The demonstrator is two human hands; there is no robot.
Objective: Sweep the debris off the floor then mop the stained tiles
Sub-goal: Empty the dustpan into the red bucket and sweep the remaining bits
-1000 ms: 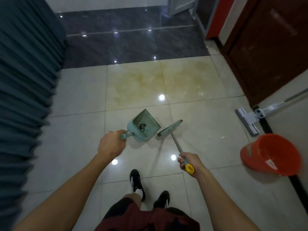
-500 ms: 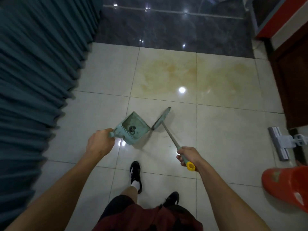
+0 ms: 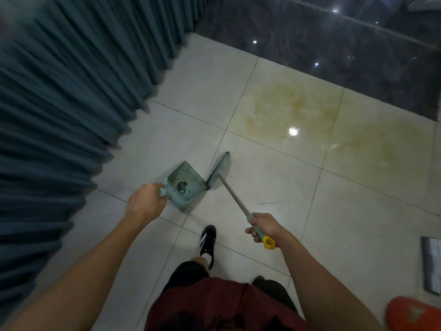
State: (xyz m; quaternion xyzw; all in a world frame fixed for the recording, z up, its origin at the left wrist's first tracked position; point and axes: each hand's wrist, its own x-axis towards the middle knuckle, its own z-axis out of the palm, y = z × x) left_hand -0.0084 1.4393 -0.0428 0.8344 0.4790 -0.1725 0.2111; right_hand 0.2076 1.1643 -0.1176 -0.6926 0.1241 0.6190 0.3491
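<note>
My left hand (image 3: 144, 204) grips the handle of a pale green dustpan (image 3: 185, 182), held just above the cream floor tiles. A small dark clump of debris (image 3: 181, 185) lies inside the pan near its comb teeth. My right hand (image 3: 263, 226) grips the yellow-tipped handle of a small broom (image 3: 219, 170), whose green head stands right beside the pan's open edge. Yellow-brown stains (image 3: 296, 111) spread over the tiles ahead and to the right. A thin dark streak (image 3: 268, 203) marks the tile right of the broom stick.
A pleated teal curtain (image 3: 71, 96) fills the left side. Dark glossy tiles (image 3: 334, 44) lie beyond the cream ones. A grey mop head (image 3: 432, 266) and an orange bucket (image 3: 415, 315) sit at the right edge. My black shoe (image 3: 208, 240) stands below the pan.
The view has swung left toward the curtain, so the mop and bucket slid to the right edge. Both hands keep their grips, and the broom head has come closer to the pan's edge.
</note>
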